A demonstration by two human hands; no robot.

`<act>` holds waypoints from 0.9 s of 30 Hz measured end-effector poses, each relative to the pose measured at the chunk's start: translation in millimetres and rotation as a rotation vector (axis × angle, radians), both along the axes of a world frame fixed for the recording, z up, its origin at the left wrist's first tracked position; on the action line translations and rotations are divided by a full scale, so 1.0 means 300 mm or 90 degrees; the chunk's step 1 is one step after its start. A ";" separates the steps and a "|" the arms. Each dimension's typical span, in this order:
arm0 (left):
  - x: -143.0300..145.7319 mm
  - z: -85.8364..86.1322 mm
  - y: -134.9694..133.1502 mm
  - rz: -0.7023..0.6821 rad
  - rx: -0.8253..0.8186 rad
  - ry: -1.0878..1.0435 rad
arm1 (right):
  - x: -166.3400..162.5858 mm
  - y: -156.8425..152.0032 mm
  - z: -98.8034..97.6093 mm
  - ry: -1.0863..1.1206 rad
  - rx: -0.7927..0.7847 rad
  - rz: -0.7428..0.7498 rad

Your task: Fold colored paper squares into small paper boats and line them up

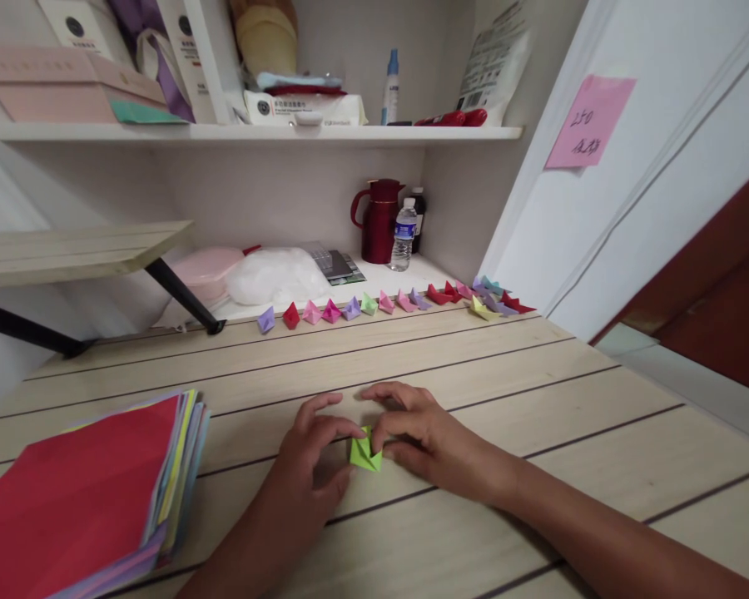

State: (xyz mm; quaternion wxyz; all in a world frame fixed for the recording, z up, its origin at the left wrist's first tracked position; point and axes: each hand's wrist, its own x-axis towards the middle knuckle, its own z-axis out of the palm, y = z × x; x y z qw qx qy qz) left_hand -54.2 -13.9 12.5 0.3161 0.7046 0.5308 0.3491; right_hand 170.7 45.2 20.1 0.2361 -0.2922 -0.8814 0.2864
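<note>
Nearest, at the left edge of the table, lies a stack of coloured sheets with a red one on top. Its edges are fanned a little, so single sheets would lift off easily, and it sits within reach of the left hand. Just beyond it, at the middle of the table, the two hands come together over a small green fold. The left hand's fingertips and those of the right hand meet at its upper edge and pinch it from both sides. The fold rests on the wood, and the grip seems meant to keep its creases tight and stop it from springing open. Both wrists lie low on the table, which steadies such fine work. Further off, along the table's far edge, a row of small folded pieces in many colours stands in line, well apart from the hands and out of their way. Behind it, on a lower white ledge, stand a red jug and a bottle side by side. Above them is a loaded shelf, and a pink note sticks to the wall at right.
</note>
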 end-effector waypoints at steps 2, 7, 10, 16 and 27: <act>0.008 0.005 -0.001 -0.005 0.004 0.007 | 0.007 0.006 0.011 0.003 0.019 -0.003; 0.031 0.001 0.003 -0.008 0.016 -0.002 | 0.008 0.010 0.037 0.024 0.058 -0.022; 0.029 -0.003 0.007 -0.016 0.031 -0.010 | 0.010 0.009 0.043 0.065 0.016 -0.031; 0.029 -0.008 0.026 -0.048 0.042 0.042 | 0.039 0.021 0.046 0.055 -0.170 -0.028; 0.058 0.002 0.014 -0.021 0.089 0.130 | -0.004 -0.032 0.048 0.063 -0.187 -0.076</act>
